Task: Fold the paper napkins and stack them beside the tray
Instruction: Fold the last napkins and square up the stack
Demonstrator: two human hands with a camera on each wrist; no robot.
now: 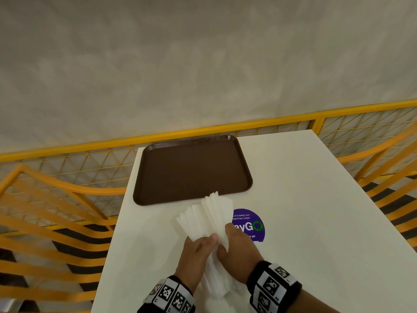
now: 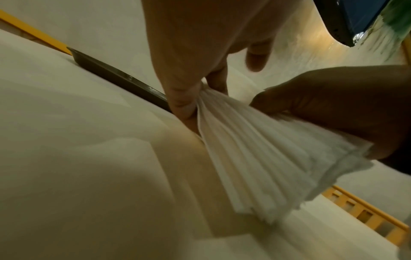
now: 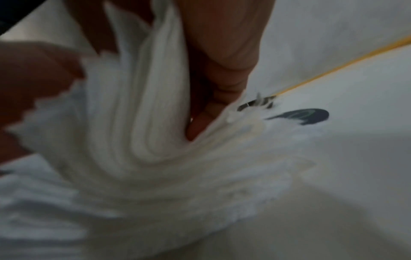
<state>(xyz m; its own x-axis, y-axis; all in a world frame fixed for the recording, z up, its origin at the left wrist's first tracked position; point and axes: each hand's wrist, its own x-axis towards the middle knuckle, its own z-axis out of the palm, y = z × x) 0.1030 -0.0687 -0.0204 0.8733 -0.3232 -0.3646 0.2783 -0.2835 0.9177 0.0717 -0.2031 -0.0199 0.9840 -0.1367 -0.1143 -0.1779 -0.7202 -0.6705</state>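
Note:
A thick bundle of white paper napkins (image 1: pixel 208 216) fans out above the white table (image 1: pixel 304 188), its far corner over the near rim of the empty brown tray (image 1: pixel 191 168). My left hand (image 1: pixel 198 251) pinches the bundle from the left and my right hand (image 1: pixel 237 249) grips it from the right. In the left wrist view the napkins (image 2: pixel 255 149) spread between my left fingers (image 2: pixel 182 98) and the right hand (image 2: pixel 344 109). In the right wrist view, the napkins (image 3: pixel 133 140) curve around my right fingers (image 3: pixel 222 84).
A purple round sticker (image 1: pixel 250 224) lies on the table just right of the napkins. Yellow railings (image 1: pixel 56 199) and mesh fencing surround the table. The table edges drop off at left and right. Bare tabletop extends right of the tray.

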